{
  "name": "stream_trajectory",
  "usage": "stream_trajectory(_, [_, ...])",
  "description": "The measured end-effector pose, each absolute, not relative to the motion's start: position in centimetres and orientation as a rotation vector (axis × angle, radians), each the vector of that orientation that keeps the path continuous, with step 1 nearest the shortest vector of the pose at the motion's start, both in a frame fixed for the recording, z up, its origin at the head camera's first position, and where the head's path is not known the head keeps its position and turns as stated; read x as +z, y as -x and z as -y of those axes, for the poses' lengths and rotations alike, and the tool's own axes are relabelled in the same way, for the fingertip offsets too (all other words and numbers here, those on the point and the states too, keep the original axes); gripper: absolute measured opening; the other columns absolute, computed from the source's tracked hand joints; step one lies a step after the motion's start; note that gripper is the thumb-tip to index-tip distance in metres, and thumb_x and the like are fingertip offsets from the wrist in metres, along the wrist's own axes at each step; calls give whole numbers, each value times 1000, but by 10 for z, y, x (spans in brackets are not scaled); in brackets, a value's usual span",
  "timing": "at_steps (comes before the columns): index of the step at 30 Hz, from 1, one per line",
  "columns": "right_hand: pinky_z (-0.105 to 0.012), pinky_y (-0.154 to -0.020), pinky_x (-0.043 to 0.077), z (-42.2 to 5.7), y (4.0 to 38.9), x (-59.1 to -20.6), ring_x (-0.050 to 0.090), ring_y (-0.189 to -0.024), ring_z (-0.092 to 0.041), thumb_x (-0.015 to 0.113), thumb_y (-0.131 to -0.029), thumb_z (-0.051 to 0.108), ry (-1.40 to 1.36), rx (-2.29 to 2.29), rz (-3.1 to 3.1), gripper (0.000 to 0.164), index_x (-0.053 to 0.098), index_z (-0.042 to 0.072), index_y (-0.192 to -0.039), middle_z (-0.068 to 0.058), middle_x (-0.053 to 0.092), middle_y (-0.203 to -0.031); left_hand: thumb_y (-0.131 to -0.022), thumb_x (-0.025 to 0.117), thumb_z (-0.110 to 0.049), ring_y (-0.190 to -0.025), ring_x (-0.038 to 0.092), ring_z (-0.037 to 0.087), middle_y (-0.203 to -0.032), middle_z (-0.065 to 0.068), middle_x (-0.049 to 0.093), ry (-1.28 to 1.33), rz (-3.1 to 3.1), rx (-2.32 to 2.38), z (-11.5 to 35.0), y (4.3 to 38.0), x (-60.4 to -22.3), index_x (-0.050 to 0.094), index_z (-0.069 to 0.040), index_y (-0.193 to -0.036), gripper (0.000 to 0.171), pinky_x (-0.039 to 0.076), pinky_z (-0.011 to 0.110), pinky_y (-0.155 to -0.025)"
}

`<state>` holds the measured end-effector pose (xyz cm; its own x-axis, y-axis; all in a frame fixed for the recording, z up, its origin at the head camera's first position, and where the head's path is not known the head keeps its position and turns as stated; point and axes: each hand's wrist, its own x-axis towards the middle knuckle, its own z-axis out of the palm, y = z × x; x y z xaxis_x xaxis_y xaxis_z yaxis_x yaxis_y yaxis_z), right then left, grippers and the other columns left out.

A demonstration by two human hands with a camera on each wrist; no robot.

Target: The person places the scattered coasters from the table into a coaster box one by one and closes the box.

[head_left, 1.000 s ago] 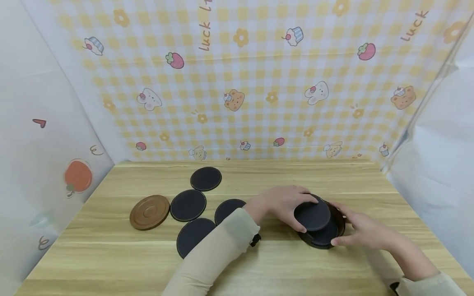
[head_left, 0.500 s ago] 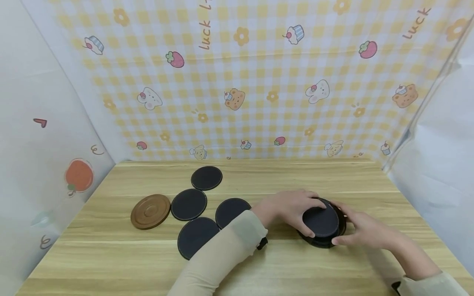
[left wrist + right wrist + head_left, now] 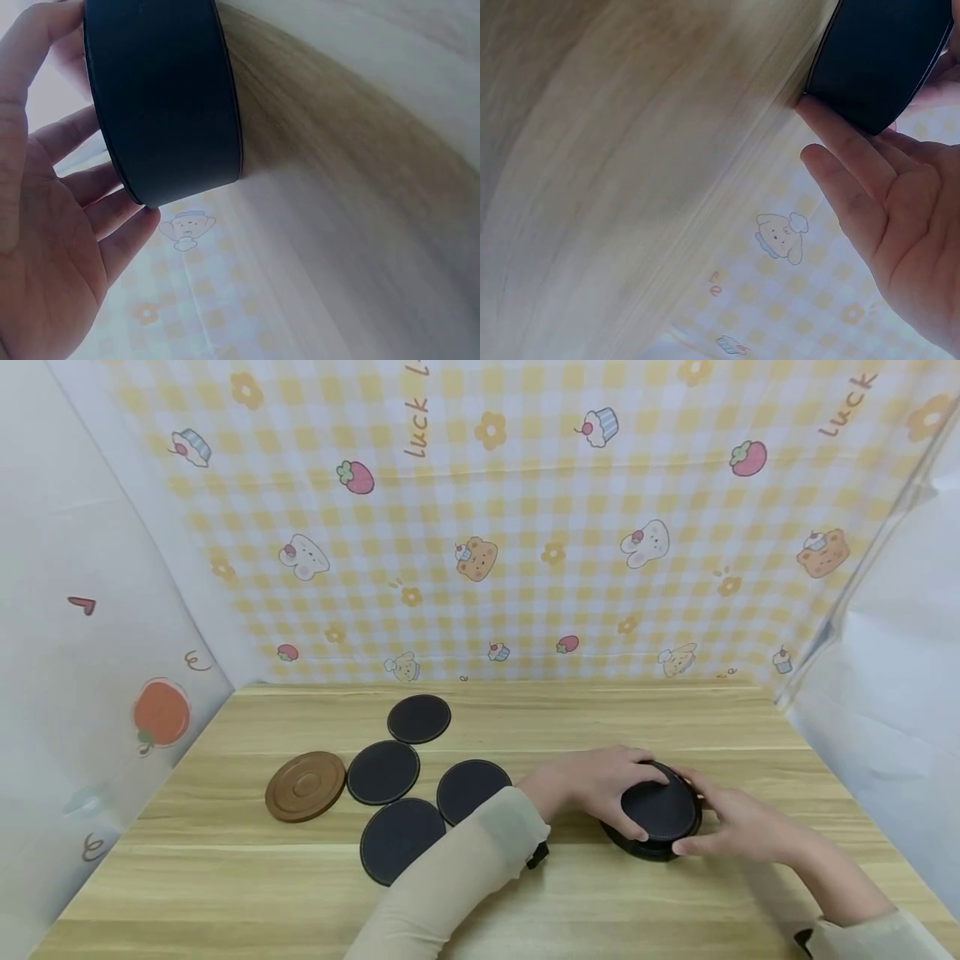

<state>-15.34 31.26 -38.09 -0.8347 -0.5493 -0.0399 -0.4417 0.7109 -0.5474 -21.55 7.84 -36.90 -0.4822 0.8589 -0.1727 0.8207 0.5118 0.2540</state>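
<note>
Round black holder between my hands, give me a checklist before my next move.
1. Left hand grip on the top coaster: ok, thumb and fingers at its edge.
2. Right hand on the holder: ok, fingers against its side.
3. Holder standing on the table: ok.
4. Top coaster fully seated: cannot tell.
5. Loose coasters gathered: not ok, four lie on the table.

The worktop [image 3: 247, 885], a surface of pale wood grain, carried a round brown disc [image 3: 306, 787] with concentric rings toward its left side. Just to the right of that disc, four flat, round black coasters [image 3: 383, 772] with stitched edges lay close together, one farther back than the rest. Apart from these, on the right, stood a low, round black holder [image 3: 161, 97] with smooth sides.
</note>
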Motion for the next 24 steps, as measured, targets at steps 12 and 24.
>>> stream_trajectory(12, [-27,-88,52,-311,154,-380,60,-120,-42,80,-81,43,788,-794,-2722,99,30,-6,-150,-28,51,-142,-86,69,-57,-147,29,8,-162,-6,27,-1418,-2433,270,-73,218,-372,38,-28,-153,79,31,18,-113])
stream_trajectory(24, [-32,-89,52,-311,153,-382,63,-115,-41,83,-79,40,787,-780,-2738,99,30,-8,-148,-26,58,-134,-87,69,-54,-150,29,14,-163,2,29,-1358,-2486,290,-39,224,-367,37,-24,-154,80,28,27,-120])
